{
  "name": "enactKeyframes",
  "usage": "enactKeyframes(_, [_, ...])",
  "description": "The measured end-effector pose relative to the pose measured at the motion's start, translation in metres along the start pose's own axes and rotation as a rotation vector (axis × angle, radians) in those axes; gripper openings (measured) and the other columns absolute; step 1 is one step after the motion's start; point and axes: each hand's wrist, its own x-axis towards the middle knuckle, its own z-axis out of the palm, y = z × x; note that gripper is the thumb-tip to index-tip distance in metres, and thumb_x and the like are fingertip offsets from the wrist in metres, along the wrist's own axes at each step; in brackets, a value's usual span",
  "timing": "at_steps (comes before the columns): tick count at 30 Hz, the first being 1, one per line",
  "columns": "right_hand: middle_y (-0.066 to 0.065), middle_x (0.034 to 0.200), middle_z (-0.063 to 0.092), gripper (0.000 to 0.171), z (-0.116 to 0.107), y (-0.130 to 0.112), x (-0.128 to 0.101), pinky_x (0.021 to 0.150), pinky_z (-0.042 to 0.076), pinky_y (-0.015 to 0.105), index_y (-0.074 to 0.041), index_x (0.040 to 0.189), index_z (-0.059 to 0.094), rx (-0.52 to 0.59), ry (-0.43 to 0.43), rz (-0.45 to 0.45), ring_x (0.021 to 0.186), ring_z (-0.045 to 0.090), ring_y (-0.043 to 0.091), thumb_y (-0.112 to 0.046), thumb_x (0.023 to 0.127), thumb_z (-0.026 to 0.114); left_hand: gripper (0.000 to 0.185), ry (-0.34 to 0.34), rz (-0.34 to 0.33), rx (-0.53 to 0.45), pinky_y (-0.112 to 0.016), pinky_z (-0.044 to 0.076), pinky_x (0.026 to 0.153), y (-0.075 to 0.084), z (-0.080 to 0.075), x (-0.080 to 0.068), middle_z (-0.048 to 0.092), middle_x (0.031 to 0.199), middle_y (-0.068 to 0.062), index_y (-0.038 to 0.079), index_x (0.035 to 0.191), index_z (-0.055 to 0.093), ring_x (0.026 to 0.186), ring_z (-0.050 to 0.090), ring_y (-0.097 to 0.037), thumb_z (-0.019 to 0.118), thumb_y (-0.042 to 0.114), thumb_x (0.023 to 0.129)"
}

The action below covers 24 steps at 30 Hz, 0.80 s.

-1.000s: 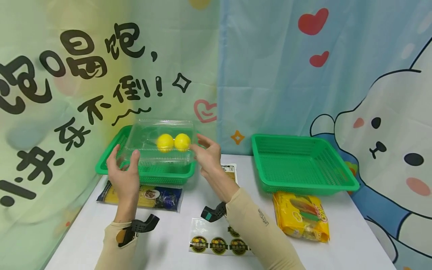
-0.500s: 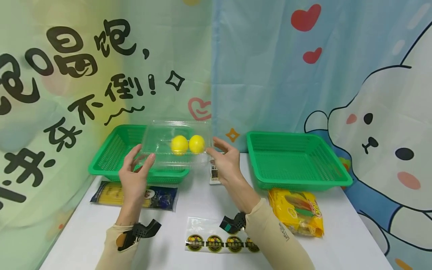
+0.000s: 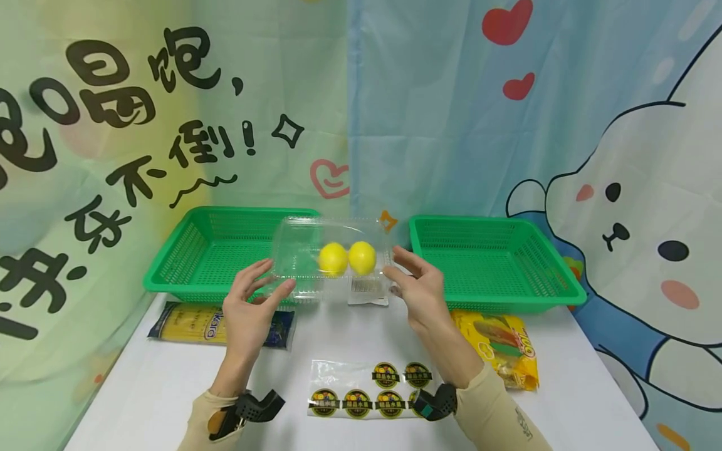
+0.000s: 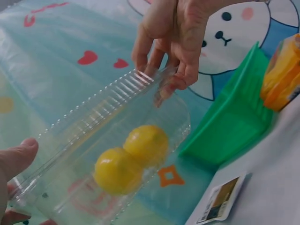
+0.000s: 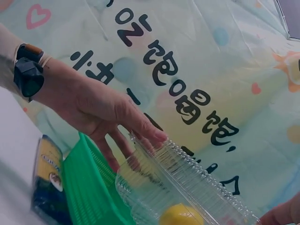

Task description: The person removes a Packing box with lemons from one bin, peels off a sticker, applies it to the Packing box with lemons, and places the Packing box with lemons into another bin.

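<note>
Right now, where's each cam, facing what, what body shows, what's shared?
Head: worn on the head, facing forward and down at the clear box; left hand, right hand and sleeved forearms show.
Left wrist: on that wrist, facing the box and rabbit print; left hand at left edge, right hand at top.
Right wrist: likewise, facing the box and lettered curtain; left hand at left, right hand at lower right.
Both wrist views share the box and yellow fruit.

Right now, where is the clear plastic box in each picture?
Head: the clear plastic box is near the middle, between the left hand and right hand.
Left wrist: slanting from lower left to the middle.
Right wrist: bottom, middle to right, cut off below.
Shared landmark: yellow fruit inside it, showing in every view.
</note>
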Motion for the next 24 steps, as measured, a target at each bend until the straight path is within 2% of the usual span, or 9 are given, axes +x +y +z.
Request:
enactKeyframes(4, [0.008,0.149,0.056,0.05,-0.016,0.007,-0.006,0.076,0.056,0.023,-0.012,0.147,0.06,-0.013,0.013,0.019,0.106,0.062,0.016,-0.004,0.099,0.069,0.055,-0.033,0.035,0.034,-0.014,0.054,0.084,-0.005,0.006,-0.008,0.061,0.142,-0.002,0.012,0.135,0.071,0.119,0.067,-0.026,0.09,0.014,0.083])
enactKeyframes(10, [0.006,0.149,0.055,0.048,-0.036,0.017,-0.015,0.074,0.056,0.02,-0.01,0.146,0.061,-0.042,0.033,0.046,0.102,0.058,0.014,-0.004,0.098,0.069,0.054,-0.077,0.095,0.069,-0.021,0.06,0.082,-0.012,0.016,-0.02,0.065,0.137,-0.004,0.009,0.13,0.073,0.114,0.07,-0.025,0.092,0.013,0.08])
enactKeyframes(18, [0.008,0.15,0.057,0.047,-0.055,0.027,-0.028,0.075,0.056,0.019,-0.007,0.146,0.06,-0.094,0.033,0.023,0.089,0.061,0.008,-0.005,0.1,0.069,0.055,-0.111,0.15,0.04,-0.032,0.065,0.077,-0.018,0.024,-0.038,0.066,0.133,-0.009,0.001,0.127,0.072,0.11,0.072,-0.03,0.094,0.011,0.077])
enactKeyframes(24, [0.008,0.151,0.055,0.048,-0.064,0.032,-0.034,0.075,0.056,0.019,-0.006,0.147,0.059,-0.101,0.04,0.039,0.087,0.059,0.006,-0.004,0.1,0.068,0.055,-0.144,0.135,0.016,-0.029,0.065,0.075,-0.023,0.029,-0.047,0.066,0.132,-0.012,0.001,0.126,0.072,0.107,0.072,-0.031,0.094,0.01,0.076])
